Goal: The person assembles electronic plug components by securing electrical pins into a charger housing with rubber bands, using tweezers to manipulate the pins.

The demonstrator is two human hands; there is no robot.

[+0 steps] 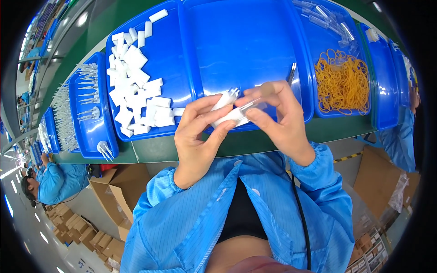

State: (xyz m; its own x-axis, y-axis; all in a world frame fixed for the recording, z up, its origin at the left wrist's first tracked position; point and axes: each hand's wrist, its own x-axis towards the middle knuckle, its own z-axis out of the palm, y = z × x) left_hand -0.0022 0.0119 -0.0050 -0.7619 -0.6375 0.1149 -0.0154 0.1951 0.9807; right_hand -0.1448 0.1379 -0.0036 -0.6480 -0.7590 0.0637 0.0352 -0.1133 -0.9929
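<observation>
Head view: my left hand, fingers curled closed, grips a white rectangular plastic block and a second white piece with metal prongs at the near edge of a blue plastic tray. My right hand, partly open, pinches a clear plastic sleeve at the block's end; its fit, I cannot tell. This pair looks unfinished; many loose white blocks and yellow rubber bands lie untouched.

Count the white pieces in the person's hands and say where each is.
2, both at the left hand: the upper white piece among its fingers, the lower white piece just above its thumb, pointing toward the right hand. Fingers cover parts, so others may be hidden.
</observation>
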